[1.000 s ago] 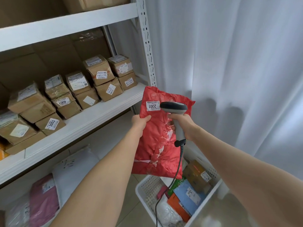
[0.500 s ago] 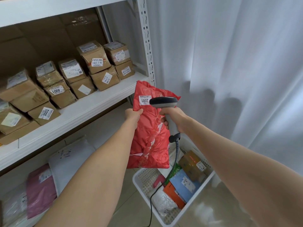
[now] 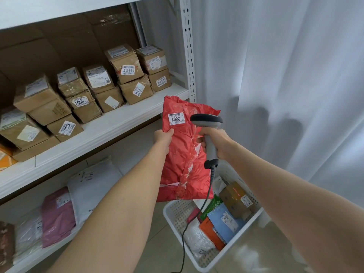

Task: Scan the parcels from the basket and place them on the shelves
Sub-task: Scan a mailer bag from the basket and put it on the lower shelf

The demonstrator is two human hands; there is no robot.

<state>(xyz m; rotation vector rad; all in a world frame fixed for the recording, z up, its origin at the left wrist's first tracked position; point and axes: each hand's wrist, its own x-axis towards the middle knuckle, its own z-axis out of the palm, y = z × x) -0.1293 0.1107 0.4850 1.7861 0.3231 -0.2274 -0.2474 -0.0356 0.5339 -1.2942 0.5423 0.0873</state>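
Both busy: L grip (image 3: 163, 135) pinches bag (image 3: 181, 160), R grip (image 3: 215, 141) curls round scanner (image 3: 206, 121); I reckon beam's (image 3: 235, 189) off label (image 3: 176, 119), scan may miss.

Red parcel (image 3: 185, 154), grey scanner (image 3: 208, 133), white perforated basket (image 3: 177, 213).

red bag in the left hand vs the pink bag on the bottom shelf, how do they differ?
The red bag hangs upright in the air, gripped by the left hand; the pink bag rests on the bottom shelf, untouched. The red bag is bright red, the pink bag duller mauve. The red bag's label reads 2001; the pink bag's is too small to read. Both are soft plastic mailers with a white label.
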